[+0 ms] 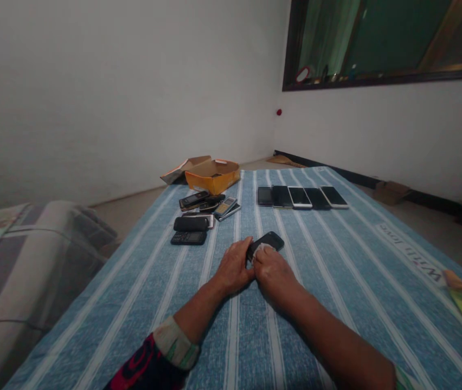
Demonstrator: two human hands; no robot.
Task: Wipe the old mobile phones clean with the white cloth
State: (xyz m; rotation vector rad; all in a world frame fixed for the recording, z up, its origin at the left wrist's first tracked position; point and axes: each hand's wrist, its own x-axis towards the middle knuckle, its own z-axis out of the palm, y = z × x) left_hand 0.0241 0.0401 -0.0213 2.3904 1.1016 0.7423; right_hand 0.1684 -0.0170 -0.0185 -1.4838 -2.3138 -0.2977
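So, a dark phone [274,239] is lying tilted at an angle on the blue striped cloth [377,271], just ahead of the hands. Its left end is touched by the left hand [234,266], fingers kept close together and slightly bent; whether it's really being gripped can't be told. A crumpled white wipe [262,248] is bunched in the mostly curled right hand [272,273] and pressed against the phone. Probably light, stiff and kinda slick, with a face that could be scratched or cracked, so it's best held by the long side edges.
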